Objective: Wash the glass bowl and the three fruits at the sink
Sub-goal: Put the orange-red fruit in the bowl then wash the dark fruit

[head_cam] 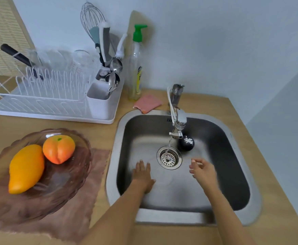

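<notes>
Fruit sits at left: a mango and a peach in a tinted bowl on the surface. In the sink, the left hand lies flat, fingers straight; the right hand hovers loosely curled, holding nothing. A dark fruit lies far, beside the drain.

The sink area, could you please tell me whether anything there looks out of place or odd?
A dark round fruit with a white patch lies alone in the sink by the drain, apart from the mango and peach in the glass bowl. Water runs from the faucet while both hands are empty.
</notes>
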